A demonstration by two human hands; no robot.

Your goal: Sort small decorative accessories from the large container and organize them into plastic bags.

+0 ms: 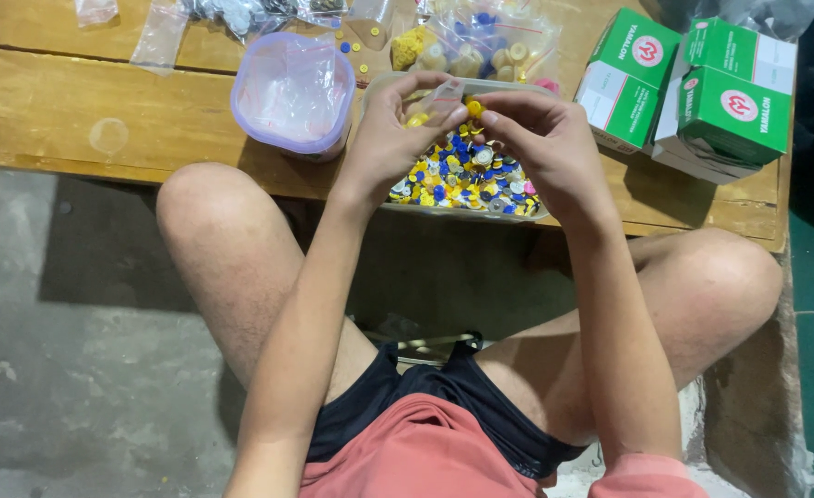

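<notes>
A clear plastic tub (381, 205) full of several small yellow, blue, white and grey caps (467, 175) sits at the near edge of a low wooden table (75, 111). Above it my left hand (390, 138) holds a small clear plastic bag (444, 95) with yellow pieces inside. My right hand (545, 138) pinches a small yellow cap (474, 109) at the bag's mouth. Both hands nearly touch over the tub.
A purple-rimmed clear tub (294, 92) lined with plastic stands left of the hands. Several bags of sorted pieces (481, 46) lie behind. Green and white cartons (693, 88) are stacked at the right. My bare knees sit below the table edge.
</notes>
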